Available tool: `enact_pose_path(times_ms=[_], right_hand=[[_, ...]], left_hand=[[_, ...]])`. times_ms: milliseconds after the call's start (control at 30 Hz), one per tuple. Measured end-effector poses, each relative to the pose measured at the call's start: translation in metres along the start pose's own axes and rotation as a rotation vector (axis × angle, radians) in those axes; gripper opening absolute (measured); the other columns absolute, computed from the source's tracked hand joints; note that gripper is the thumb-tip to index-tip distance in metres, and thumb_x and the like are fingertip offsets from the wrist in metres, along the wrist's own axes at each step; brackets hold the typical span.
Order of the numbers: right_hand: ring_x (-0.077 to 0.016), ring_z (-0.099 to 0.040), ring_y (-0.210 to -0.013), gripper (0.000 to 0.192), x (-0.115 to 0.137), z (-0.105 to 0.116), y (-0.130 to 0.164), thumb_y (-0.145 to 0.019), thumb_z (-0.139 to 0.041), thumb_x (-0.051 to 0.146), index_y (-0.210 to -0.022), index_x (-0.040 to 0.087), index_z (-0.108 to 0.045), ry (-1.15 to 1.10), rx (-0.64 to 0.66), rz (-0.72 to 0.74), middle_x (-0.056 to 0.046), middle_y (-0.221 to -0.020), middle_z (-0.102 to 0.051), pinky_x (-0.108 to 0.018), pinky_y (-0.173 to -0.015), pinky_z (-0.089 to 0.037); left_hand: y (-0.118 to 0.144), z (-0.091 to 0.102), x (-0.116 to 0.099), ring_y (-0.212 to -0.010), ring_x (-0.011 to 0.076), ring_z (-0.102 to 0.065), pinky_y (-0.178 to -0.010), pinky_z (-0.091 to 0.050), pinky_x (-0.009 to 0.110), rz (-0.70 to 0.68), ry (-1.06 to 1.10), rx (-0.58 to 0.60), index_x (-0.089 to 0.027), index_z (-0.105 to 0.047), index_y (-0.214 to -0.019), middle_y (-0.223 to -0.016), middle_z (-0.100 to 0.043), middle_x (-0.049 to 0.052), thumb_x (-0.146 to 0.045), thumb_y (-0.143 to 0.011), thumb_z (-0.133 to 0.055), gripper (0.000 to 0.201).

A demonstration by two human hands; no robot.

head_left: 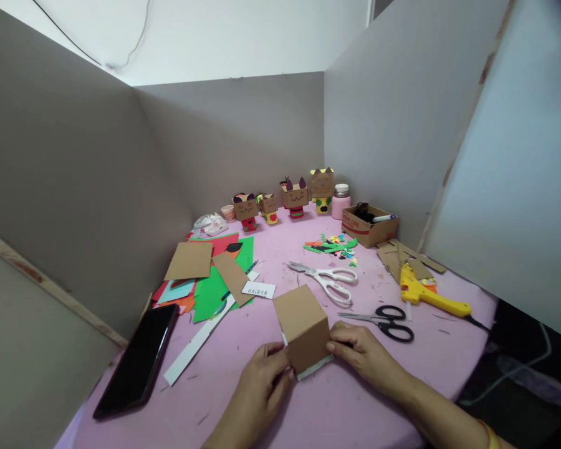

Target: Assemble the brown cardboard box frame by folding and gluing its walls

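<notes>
Cardboard box (pixel 303 325) sits on the pink bench (pixel 355 399), near its front edge, dead centre between both hands. Left hand (pixel 262 380) pinches the box's lower left corner, fingertips at the white strip along the base. Right hand (pixel 362 352) presses on the lower right edge, fingers curled against the side. Both grips are clenched on the box, one per side, and the box stands on the bench, not lifted.

Key relation: the box is roughly a cube, so no real long axis. It stands turned, one vertical corner pointing towards the person, top face tilted slightly away. Hands are about level and equally near; neither has the advantage.

Closest tools lie on the right-hand side: black scissors (pixel 388 321) just beyond the right hand, white scissors (pixel 330 280) behind the box, yellow glue gun (pixel 425 293) further right. Phone (pixel 138 362) is well apart to the left.
</notes>
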State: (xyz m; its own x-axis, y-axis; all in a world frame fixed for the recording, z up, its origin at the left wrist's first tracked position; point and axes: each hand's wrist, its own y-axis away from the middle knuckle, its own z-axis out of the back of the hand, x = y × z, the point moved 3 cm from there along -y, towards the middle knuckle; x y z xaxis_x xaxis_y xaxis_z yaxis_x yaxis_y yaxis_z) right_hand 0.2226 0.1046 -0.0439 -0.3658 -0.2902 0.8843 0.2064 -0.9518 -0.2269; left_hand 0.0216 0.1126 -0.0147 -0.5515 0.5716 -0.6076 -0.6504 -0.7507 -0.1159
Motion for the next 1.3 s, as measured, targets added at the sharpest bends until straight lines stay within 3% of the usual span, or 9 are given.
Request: enact_pose_path(times_ms=[1033, 1300], right_hand=[[-0.0149, -0.047, -0.066, 0.036, -0.004, 0.004, -0.001, -0.091, -0.048, 0.037, -0.06, 0.02, -0.053, 0.0, 0.038, 0.025, 0.002, -0.067, -0.047, -0.026, -0.063, -0.038], [-0.0167, -0.054, -0.07, 0.023, -0.005, 0.007, -0.001, -0.088, -0.053, 0.032, -0.072, 0.019, -0.062, -0.023, -0.018, 0.011, -0.001, -0.072, -0.058, -0.027, -0.066, -0.042]], left_hand=[[-0.004, -0.001, 0.01, -0.099, 0.0201, -0.06, -0.085, -0.046, 0.025, 0.035, 0.022, -0.03, -0.02, -0.068, -0.084, -0.093, -0.072, 0.005, -0.019, -0.089, -0.051, 0.018], [-0.004, -0.001, 0.006, -0.1, 0.0212, -0.059, -0.086, -0.046, 0.028, 0.025, 0.019, -0.024, -0.02, -0.068, -0.087, -0.095, -0.071, 0.006, -0.019, -0.09, -0.049, 0.019]])
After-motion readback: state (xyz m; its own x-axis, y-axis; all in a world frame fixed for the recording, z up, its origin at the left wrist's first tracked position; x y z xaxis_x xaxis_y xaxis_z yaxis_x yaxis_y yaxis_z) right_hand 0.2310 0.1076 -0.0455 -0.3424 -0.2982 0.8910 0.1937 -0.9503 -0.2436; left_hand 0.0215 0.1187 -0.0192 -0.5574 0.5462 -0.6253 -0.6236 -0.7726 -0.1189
